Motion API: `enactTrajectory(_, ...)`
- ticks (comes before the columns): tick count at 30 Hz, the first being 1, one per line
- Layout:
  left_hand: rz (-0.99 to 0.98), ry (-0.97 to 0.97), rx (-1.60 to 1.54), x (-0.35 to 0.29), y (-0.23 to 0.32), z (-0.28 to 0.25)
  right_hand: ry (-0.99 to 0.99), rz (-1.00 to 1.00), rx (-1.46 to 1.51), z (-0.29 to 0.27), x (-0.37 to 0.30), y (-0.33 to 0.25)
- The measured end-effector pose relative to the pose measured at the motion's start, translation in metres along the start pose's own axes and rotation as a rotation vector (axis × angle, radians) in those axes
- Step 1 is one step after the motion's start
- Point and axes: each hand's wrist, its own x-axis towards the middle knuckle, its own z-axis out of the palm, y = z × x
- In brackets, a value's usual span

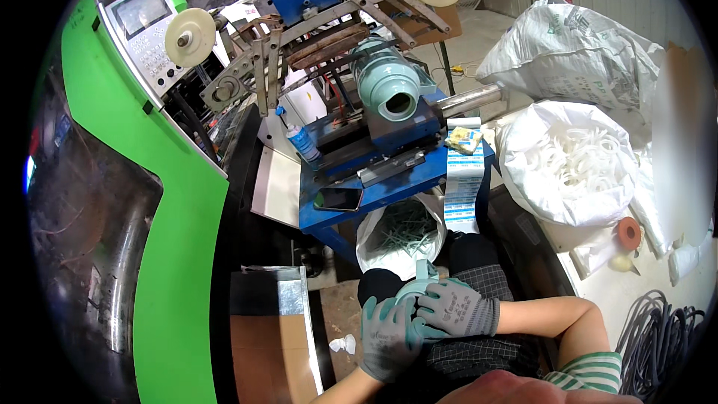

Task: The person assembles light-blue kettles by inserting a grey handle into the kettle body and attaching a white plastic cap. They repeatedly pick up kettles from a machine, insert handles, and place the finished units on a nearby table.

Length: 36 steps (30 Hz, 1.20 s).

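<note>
Broadly, everything sits around the blue machine table (389, 187), so take that as the landmark. Largest is the green machine housing (187, 254), standing to the left of the table, with a grey control panel (146, 26) at its upper end. Right of the table lie two white sacks: a closed one (576, 52) farther back and an open one (576, 164) holding white plastic rings. On top of the table sits a pale teal cylindrical part (393, 86), held under a frame of metal arms with two cream-coloured reels (191, 36). Just below the table's front edge stands a white bag (400, 236) filled with thin pale green pieces. A dark phone (338, 198) lies on the table's front left corner, a strip of white and blue labels (464, 179) hangs off its right side, and a small blue spray can (303, 142) stands by its left edge. Below that bag, over the person's lap, both gloved hands meet on a small teal plastic piece (417, 278). The left hand (389, 337) is cupped under it with fingers curled against it, and the right hand (458, 307) lies over it, fingers together and pressed on the piece.
</note>
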Motion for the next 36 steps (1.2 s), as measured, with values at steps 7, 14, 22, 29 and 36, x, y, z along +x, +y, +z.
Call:
enactTrajectory(7, 0.004, 0.013, 0.030, 0.014, 0.002, 0.003, -0.017, 0.032, 0.024, -0.002, -0.001, 0.003)
enactTrajectory(14, 0.175, -0.019, 0.273, 0.065, 0.004, -0.019, 0.149, -0.009, -0.048, -0.001, -0.003, 0.008)
enactTrajectory(22, 0.215, -0.294, 0.177, 0.064, -0.017, -0.006, 0.284, 0.028, 0.249, 0.000, -0.002, 0.004)
enactTrajectory(29, 0.055, -0.216, -0.195, 0.059, -0.033, -0.003, 0.623, 0.456, 1.160, -0.004, -0.013, 0.055)
enactTrajectory(36, -0.101, -0.152, -0.864, 0.098, -0.059, 0.031, 1.083, 1.142, 1.509, 0.172, -0.103, 0.355)
